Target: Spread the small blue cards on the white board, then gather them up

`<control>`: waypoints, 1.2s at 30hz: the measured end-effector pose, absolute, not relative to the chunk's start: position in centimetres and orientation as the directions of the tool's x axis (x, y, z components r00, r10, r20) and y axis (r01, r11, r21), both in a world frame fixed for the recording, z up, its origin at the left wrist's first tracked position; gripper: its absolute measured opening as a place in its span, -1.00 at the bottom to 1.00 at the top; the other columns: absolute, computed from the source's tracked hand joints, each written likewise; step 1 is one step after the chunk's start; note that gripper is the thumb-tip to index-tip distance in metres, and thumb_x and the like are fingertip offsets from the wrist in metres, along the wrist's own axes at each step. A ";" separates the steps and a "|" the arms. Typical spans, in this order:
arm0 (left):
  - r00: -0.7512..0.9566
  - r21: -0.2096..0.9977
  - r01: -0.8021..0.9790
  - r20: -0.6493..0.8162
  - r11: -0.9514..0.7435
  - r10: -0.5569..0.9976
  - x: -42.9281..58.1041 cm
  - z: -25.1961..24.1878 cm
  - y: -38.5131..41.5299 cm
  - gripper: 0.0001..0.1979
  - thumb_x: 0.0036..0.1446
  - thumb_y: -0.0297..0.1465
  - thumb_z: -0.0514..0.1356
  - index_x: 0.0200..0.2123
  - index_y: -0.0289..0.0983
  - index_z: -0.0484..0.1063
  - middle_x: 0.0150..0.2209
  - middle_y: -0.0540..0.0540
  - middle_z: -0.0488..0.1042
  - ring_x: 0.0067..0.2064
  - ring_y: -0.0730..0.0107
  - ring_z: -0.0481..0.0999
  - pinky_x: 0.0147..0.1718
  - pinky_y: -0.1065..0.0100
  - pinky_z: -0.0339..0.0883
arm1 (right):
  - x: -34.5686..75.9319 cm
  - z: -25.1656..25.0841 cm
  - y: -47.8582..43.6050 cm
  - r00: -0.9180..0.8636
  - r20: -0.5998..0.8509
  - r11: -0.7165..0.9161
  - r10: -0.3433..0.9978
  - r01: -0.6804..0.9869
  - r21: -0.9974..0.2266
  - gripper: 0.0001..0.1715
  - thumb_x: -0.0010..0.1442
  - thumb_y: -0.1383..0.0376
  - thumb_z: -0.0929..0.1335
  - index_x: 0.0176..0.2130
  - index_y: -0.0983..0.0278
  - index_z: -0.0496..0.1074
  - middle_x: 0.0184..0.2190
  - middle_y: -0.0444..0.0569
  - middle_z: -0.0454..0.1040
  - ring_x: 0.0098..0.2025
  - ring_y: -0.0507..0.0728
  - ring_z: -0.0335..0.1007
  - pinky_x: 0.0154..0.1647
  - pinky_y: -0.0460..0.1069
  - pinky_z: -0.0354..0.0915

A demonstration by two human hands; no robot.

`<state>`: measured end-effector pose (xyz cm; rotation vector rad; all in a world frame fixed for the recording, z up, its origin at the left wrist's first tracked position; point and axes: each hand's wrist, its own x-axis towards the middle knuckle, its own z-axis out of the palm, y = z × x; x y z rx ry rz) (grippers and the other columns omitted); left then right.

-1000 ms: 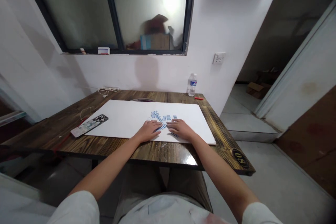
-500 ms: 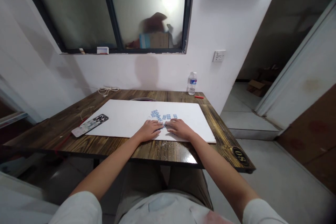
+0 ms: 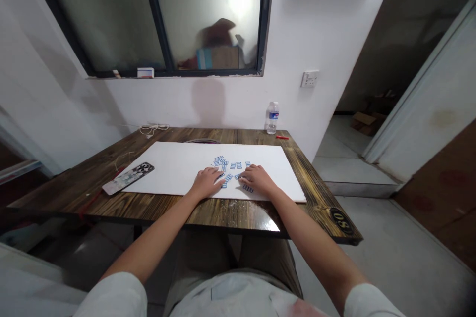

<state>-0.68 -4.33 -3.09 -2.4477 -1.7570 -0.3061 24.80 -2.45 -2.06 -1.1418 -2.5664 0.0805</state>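
Several small blue-and-white pieces (image 3: 238,165) lie scattered over a white board (image 3: 174,166) on the wooden table. My left hand (image 3: 207,182) rests palm down at the left of the pieces, its fingers spread and the tips touching some of them. To the right, my right hand (image 3: 257,180) lies palm down with fingers apart and slightly bent, over a few more pieces. Parts of the pieces under both hands are hidden. Between the hands, other pieces show on the board.
A patterned phone (image 3: 128,178) lies across the board's left edge. Behind the board stand a plastic bottle (image 3: 272,118) and a red pen (image 3: 281,137) near the wall. A white cord (image 3: 153,129) is coiled at the back left of the wooden table (image 3: 316,198).
My hands have moved apart, the left one to the left and the right one slightly right. Pieces between and under them now show, spread over the board.
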 end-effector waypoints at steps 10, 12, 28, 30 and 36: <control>0.356 0.019 0.933 0.101 -0.359 0.929 -0.8 -3.6 -3.8 -0.37 0.26 0.04 -0.07 0.33 -0.03 0.09 0.40 -0.13 -0.02 0.39 -0.06 -0.07 0.25 -0.18 -0.14 | 24.4 -3.4 -1.6 -0.738 0.275 0.787 0.617 0.563 -0.254 -0.36 0.33 0.01 0.24 0.31 0.13 0.18 0.31 -0.04 0.20 0.37 0.26 -0.06 0.31 0.15 -0.03; 0.362 0.005 0.932 0.085 -0.363 0.928 -0.8 -3.5 -3.8 -0.37 0.25 0.05 -0.06 0.32 -0.03 0.11 0.39 -0.14 0.00 0.38 -0.06 -0.05 0.24 -0.20 -0.15 | 24.1 -3.5 -1.5 -0.758 0.239 0.793 0.607 0.556 -0.250 -0.34 0.31 -0.01 0.24 0.31 0.12 0.18 0.30 -0.05 0.21 0.38 0.28 -0.07 0.31 0.17 -0.04; 0.478 0.066 0.870 0.122 -0.488 0.870 -0.7 -2.7 -4.2 -0.42 0.29 -0.02 -0.05 0.32 -0.02 0.11 0.38 -0.02 0.06 0.40 0.06 -0.08 0.27 -0.11 -0.13 | 23.5 -3.7 -1.7 -0.731 0.314 0.795 0.606 0.551 -0.253 -0.23 0.29 -0.04 0.27 0.35 0.17 0.07 0.34 0.03 0.14 0.39 0.30 -0.10 0.30 0.22 0.00; 0.546 0.071 0.830 0.097 -0.553 0.832 -0.6 -2.7 -4.2 -0.45 0.29 -0.04 -0.04 0.29 -0.03 0.17 0.33 -0.03 0.17 0.38 0.07 0.01 0.26 -0.09 -0.12 | 23.2 -3.9 -1.7 -0.743 0.292 0.797 0.603 0.544 -0.262 -0.19 0.29 -0.05 0.25 0.37 0.18 0.01 0.34 0.05 0.13 0.40 0.31 -0.13 0.31 0.23 -0.01; 0.437 0.089 0.885 0.186 -0.458 0.880 -0.4 -2.8 -4.2 -0.56 0.32 -0.11 -0.05 0.16 -0.04 0.38 0.22 -0.01 0.35 0.28 0.12 0.23 0.19 0.04 0.08 | 22.7 -3.5 -2.1 -0.724 0.236 0.760 0.649 0.596 -0.260 -0.27 0.30 -0.02 0.25 0.30 0.28 0.17 0.20 0.21 0.33 0.31 0.33 0.08 0.25 0.21 0.06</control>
